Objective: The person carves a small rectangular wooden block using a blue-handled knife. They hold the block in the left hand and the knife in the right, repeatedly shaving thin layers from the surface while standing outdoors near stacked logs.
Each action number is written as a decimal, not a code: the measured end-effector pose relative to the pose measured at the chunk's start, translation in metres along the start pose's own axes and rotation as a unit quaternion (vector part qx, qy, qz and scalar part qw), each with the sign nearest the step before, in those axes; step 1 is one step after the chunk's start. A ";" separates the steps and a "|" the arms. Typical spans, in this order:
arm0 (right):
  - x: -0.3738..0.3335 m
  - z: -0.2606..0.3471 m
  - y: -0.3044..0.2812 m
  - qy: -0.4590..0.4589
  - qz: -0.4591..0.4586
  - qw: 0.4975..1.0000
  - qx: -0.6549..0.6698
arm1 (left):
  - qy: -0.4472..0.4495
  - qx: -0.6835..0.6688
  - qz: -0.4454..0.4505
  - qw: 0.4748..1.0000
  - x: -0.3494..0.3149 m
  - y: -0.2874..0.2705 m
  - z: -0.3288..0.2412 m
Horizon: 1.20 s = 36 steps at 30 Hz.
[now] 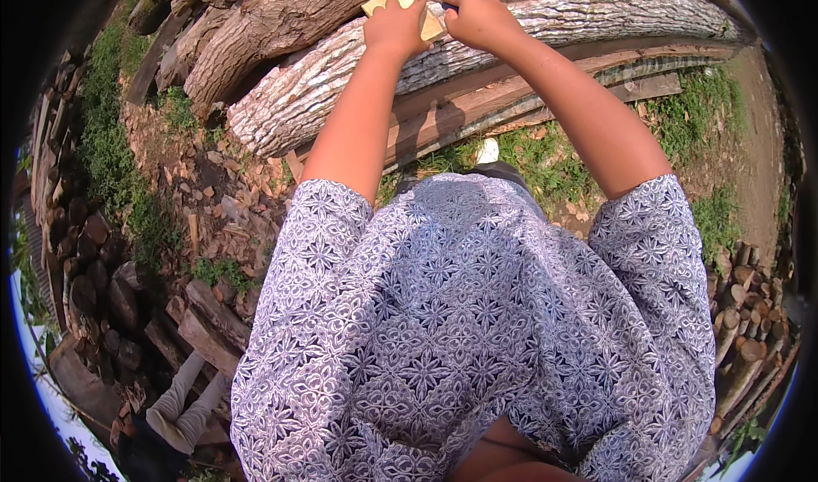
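Note:
Over the far log, my left hand (pixel 396 29) is wrapped round a pale yellow piece of wood (pixel 434 28). The wood sticks out on both sides of the fingers, and its upper end looks rough. My right hand (pixel 477 22), just right of the wood, is closed round a slim tool with a dark handle (pixel 448 6). The tool's tip points toward the wood near my left fingers. Its kind is too small to make out, and I cannot tell whether it touches the wood.
A thick rough-barked log (pixel 596 15) lies across in front of me, another log (pixel 281 26) behind it. Sawn planks (pixel 511 99) run along its near side. Cut wood is piled at left (pixel 102 269) and right (pixel 745 312). Another person's trousered legs (pixel 183 405) show at lower left.

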State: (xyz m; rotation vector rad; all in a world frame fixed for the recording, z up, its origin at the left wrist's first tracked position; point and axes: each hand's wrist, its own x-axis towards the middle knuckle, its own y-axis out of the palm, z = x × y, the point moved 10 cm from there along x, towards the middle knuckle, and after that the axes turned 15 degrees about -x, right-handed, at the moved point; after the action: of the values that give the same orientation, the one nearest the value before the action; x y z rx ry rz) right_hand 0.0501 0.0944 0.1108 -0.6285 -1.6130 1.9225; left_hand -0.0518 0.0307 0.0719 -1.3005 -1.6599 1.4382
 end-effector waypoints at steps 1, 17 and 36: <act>-0.005 -0.003 0.000 -0.003 -0.004 1.000 -0.004 | 0.008 0.005 -0.009 1.000 -0.003 0.002 -0.001; -0.023 0.009 -0.018 -0.022 0.029 0.999 -0.009 | 0.074 -0.045 -0.076 0.993 -0.016 0.000 -0.005; 0.005 0.018 -0.016 -0.053 0.034 0.998 -0.003 | 0.076 -0.053 -0.087 0.992 0.006 -0.002 0.000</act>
State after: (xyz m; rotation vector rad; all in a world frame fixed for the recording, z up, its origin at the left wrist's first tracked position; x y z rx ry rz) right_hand 0.0364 0.0861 0.1295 -0.6006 -1.6835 2.0320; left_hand -0.0547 0.0367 0.0727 -1.2555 -1.7204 1.1346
